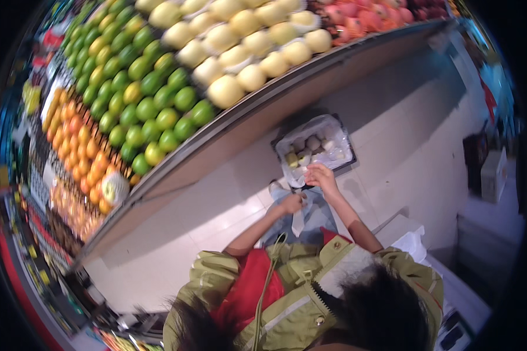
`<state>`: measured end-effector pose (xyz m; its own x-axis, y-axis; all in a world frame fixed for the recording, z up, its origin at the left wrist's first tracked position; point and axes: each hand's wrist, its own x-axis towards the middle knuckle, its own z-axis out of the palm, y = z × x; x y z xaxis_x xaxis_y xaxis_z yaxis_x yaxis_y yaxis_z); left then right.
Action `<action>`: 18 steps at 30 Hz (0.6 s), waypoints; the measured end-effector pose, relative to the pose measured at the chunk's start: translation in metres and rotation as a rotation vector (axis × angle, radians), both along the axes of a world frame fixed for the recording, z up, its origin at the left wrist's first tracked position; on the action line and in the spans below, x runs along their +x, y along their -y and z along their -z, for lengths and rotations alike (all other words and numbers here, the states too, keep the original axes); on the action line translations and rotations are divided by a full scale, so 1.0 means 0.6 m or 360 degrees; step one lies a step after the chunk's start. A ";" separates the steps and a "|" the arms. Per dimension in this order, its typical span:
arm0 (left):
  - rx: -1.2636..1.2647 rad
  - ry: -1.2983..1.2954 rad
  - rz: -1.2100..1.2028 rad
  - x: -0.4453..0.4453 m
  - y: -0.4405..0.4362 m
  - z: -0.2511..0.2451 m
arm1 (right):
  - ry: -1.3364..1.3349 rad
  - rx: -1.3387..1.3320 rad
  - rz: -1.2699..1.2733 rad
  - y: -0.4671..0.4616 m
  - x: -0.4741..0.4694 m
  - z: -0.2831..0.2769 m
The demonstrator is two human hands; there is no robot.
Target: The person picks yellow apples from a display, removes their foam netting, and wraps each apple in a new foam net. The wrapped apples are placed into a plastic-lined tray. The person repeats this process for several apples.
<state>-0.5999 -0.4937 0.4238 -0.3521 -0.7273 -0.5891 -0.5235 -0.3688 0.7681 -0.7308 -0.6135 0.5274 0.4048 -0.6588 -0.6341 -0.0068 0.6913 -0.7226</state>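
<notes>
My left hand (293, 203) is curled in front of my knees around the upper end of a flat, whitish strip (297, 223) that hangs down over my blue trousers. Blur hides what the strip is made of. Beyond it, my right hand (320, 175) is over the near edge of a dark crate (352, 157) on the floor, its fingers bent and somewhat apart, with nothing visible in them. Clear plastic film (339, 131) lines the crate. Inside are several pale, round fruits (312, 142) and a yellowish piece (292, 159).
A sloping fruit stand rises ahead, bearing green citrus (147, 109), pale yellow fruits (224, 37), orange fruits (77, 142) and pink fruits (360, 19). Its front edge (228, 116) runs diagonally above the tiled floor (180, 228). A white box (493, 175) stands at right.
</notes>
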 end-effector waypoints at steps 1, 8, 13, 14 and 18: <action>-0.0067 0.0159 0.0112 -0.046 0.007 0.001 | -0.0081 0.0014 0.0084 0.011 -0.031 0.036; 0.0145 0.0332 0.0645 -0.156 0.121 0.224 | -0.0381 0.0280 0.0431 0.085 -0.231 0.287; 0.0259 0.0821 0.0358 -0.115 0.227 0.501 | -0.0428 0.0233 0.0407 0.166 -0.287 0.488; 0.0051 0.0831 0.0199 -0.109 0.261 0.552 | -0.0511 0.0232 0.0409 0.193 -0.296 0.533; 0.0071 0.0762 -0.0347 -0.095 0.362 0.710 | -0.0634 0.0157 0.0241 0.262 -0.306 0.704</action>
<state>-0.6569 -0.7110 -0.0020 0.1208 -0.7241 -0.6790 -0.7192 -0.5354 0.4429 -0.9145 -0.7708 0.1048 0.0194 -0.6204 -0.7840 -0.1652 0.7714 -0.6145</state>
